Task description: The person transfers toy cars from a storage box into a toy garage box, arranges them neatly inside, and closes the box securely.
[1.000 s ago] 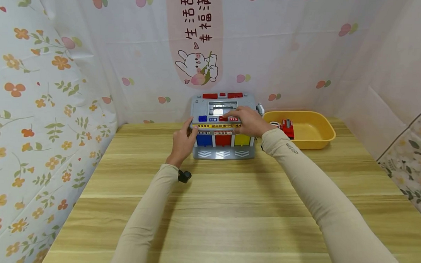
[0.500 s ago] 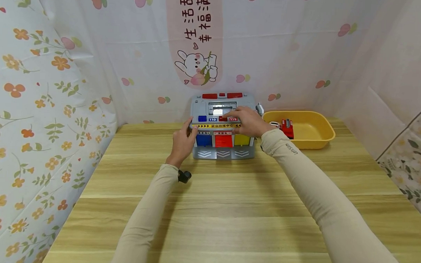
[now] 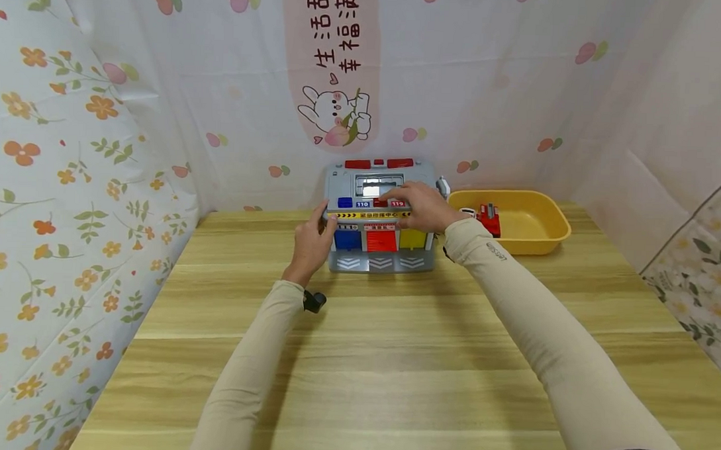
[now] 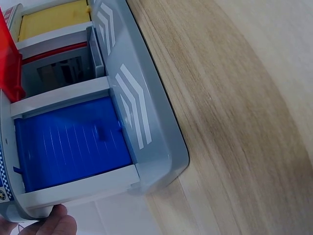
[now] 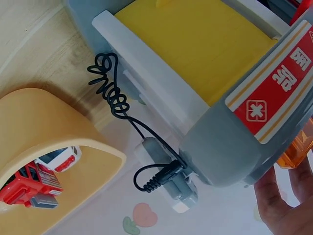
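Note:
A grey toy rescue-station garage (image 3: 382, 263) stands at the back of the table, with blue, red and yellow doors. My left hand (image 3: 309, 246) holds its left front corner, thumb in front; in the left wrist view the fingertips (image 4: 57, 223) lie at its side edge. On the roof, my right hand (image 3: 425, 209) presses the red button (image 3: 380, 202) with extended fingers. The red door (image 4: 9, 68) is swung up, showing the bay (image 4: 61, 71) behind it. Both the blue door (image 4: 73, 142) and the yellow door (image 5: 195, 44) are down.
Right of the garage sits a yellow tub (image 3: 535, 247) with a red toy truck (image 3: 489, 219) and a white toy car (image 5: 59, 157). A grey-white handset (image 5: 182, 192) with a coiled black cord (image 5: 116, 100) hangs on the garage's right side. A patterned cloth (image 3: 245, 115) rises behind.
The red door, down a second ago, has swung up and outward. Both hands keep their places on the garage; the head view has shifted very slightly.

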`<state>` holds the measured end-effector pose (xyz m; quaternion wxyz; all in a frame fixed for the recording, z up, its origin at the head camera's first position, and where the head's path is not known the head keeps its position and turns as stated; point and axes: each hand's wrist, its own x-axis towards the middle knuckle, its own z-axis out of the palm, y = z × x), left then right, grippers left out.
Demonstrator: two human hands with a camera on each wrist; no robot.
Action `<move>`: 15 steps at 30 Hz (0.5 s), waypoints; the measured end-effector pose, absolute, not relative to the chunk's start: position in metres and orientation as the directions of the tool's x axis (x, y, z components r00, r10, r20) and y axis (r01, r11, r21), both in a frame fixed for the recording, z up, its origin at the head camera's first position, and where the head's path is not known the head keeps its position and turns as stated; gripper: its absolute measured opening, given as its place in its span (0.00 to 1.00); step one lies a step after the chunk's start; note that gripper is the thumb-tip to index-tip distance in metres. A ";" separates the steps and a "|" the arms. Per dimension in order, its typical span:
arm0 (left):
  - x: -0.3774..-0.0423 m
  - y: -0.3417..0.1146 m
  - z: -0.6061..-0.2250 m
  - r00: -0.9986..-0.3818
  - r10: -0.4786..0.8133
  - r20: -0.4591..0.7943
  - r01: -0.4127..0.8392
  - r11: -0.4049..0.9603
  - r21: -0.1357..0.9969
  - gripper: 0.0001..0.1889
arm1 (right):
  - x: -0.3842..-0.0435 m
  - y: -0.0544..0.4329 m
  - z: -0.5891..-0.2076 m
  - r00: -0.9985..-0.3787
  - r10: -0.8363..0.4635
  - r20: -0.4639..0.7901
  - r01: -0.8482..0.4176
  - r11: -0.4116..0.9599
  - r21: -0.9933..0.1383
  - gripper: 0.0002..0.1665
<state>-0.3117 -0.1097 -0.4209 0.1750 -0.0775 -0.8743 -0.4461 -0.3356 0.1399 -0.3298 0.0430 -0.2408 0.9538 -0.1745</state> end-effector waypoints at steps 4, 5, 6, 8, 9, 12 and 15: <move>-0.312 -0.111 -0.421 -0.928 -0.018 0.372 0.290 0.589 0.754 0.28 | -0.336 0.139 -0.328 -0.883 -0.470 -0.010 -0.436 0.825 -0.360 0.38; -0.312 -0.111 -0.421 -0.930 -0.017 0.368 0.288 0.588 0.756 0.28 | -0.336 0.139 -0.327 -0.882 -0.472 -0.012 -0.437 0.826 -0.357 0.38; -0.312 -0.111 -0.421 -0.932 -0.016 0.363 0.286 0.585 0.759 0.28 | -0.336 0.140 -0.327 -0.880 -0.475 -0.013 -0.441 0.826 -0.350 0.38; -0.311 -0.111 -0.421 -0.934 -0.015 0.357 0.283 0.578 0.765 0.28 | -0.336 0.140 -0.327 -0.876 -0.481 -0.013 -0.448 0.826 -0.342 0.38; -0.312 -0.111 -0.421 -0.935 -0.013 0.354 0.282 0.577 0.767 0.28 | -0.336 0.140 -0.327 -0.875 -0.485 -0.013 -0.452 0.825 -0.339 0.38; -0.312 -0.111 -0.422 -0.936 -0.012 0.353 0.283 0.572 0.770 0.28 | -0.337 0.141 -0.326 -0.869 -0.495 -0.011 -0.464 0.821 -0.333 0.39; -0.312 -0.111 -0.422 -0.933 -0.008 0.359 0.290 0.571 0.768 0.28 | -0.337 0.143 -0.324 -0.862 -0.507 -0.012 -0.475 0.814 -0.335 0.39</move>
